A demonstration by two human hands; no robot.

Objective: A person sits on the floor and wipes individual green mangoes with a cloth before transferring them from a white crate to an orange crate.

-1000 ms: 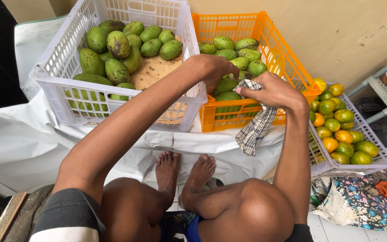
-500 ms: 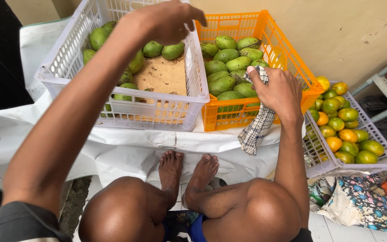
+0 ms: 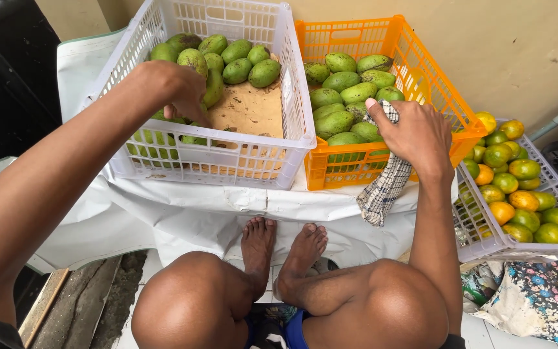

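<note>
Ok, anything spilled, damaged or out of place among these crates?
Nothing spilled or damaged. The white crate shows a bare patch of brown liner beside its green mangoes; the left hand reaches in there. The right hand holds a checkered cloth over the orange crate.

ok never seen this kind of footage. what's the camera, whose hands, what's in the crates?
There is no machine here: a seated person wears one camera on the head, looking down over bare knees and feet. The left hand reaches into a white crate of green mangoes, over its bare brown bottom; whether it grips a fruit is unclear. The right hand holds a checked cloth over an orange crate of green mangoes. A grey tray on the right holds smaller green and orange fruit. The crates sit on a white sheet.
</note>
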